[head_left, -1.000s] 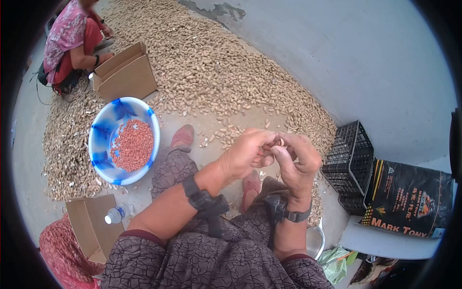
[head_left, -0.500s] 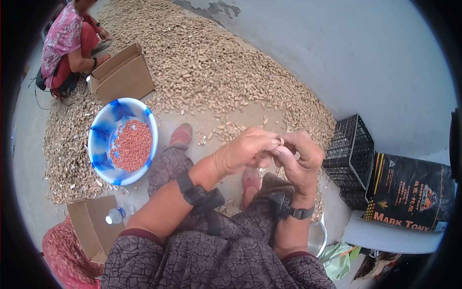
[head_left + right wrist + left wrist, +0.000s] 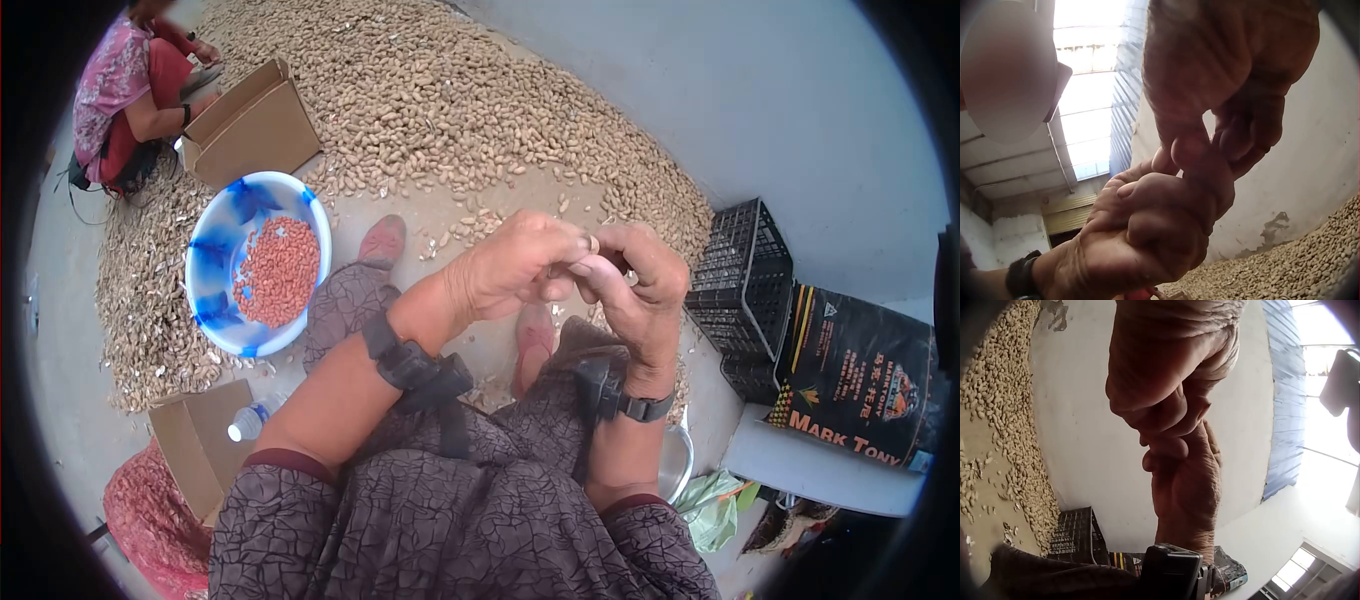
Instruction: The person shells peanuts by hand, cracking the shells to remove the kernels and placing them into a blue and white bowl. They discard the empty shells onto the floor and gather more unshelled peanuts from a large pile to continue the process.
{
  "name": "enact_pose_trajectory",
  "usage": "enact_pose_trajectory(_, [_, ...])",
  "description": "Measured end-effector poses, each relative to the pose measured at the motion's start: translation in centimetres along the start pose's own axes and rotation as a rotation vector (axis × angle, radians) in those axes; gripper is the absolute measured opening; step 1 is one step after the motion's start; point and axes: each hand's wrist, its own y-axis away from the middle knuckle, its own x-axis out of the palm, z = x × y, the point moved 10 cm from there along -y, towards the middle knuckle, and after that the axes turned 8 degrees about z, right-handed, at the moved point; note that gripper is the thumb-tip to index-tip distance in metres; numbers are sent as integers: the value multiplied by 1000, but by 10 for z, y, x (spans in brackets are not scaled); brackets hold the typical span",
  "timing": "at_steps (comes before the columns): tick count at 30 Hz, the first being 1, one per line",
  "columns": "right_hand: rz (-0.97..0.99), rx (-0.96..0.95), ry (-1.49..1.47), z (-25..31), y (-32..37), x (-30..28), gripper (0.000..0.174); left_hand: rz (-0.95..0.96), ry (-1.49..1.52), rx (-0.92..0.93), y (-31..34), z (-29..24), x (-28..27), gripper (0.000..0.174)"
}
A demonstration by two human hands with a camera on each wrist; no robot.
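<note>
In the head view both hands meet at their fingertips above the knees. A small tan peanut (image 3: 594,244) shows between them, mostly covered by the fingers. My left hand (image 3: 512,262) pinches it from the left with thumb and forefinger, its other fingers curled under. From the other side, the thumb and bent forefinger of my right hand (image 3: 640,285) pinch it too. The left wrist view has the left hand (image 3: 1166,369) above the right, fingers overlapping. In the right wrist view the right hand (image 3: 1229,69) comes down onto the left; the peanut is hidden there.
A blue and white basin (image 3: 203,290) holds shelled red peanuts (image 3: 280,275). Beyond lies a large heap of unshelled peanuts (image 3: 460,110). Cardboard boxes (image 3: 255,125), a plastic bottle (image 3: 250,420), black crates (image 3: 735,285) and a black printed sack (image 3: 855,375) stand around. Another person (image 3: 125,100) squats at upper left.
Both hands have shifted slightly up and right in the head view, still together. The opened shell seen between the fingertips a second ago is now more covered by them.
</note>
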Motion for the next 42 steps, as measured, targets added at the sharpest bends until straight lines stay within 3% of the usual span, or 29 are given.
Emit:
enact_pose_trajectory(19, [-5,37,106,18,-10,-7,8,-98,-110,-87,-1,10,-20,17])
enact_pose_trajectory(21, [37,115,-90,10,-12,-5,8,-70,-92,-94,-2,10,-19,18])
enact_pose_trajectory(27, [-14,250,66,-13,-6,-58,10,-61,3,-58,0,4,-16,27])
enact_pose_trajectory(29, [-25,377,116,-46,11,-81,12,-185,44,56,6,-11,-28,28])
enact_pose_trajectory(33, [145,780,315,-172,90,-99,10,-222,141,200,20,-33,-38,20])
enact_pose_trajectory(34, [220,839,622,-196,112,-105,17,-236,148,204,24,-36,-40,20])
enact_pose_trajectory(36, [339,990,851,-224,147,-99,27,-281,144,217,27,-40,-42,21])
enact_pose_trajectory(37, [322,978,822,-242,162,-94,23,-316,142,232,29,-42,-43,23])
enact_pose_trajectory(39, [296,1114,494,-291,195,-71,20,-333,151,218,29,-41,-41,25])
enact_pose_trajectory(42, [362,1073,276,-322,198,-16,18,-325,201,211,28,-37,-40,27])
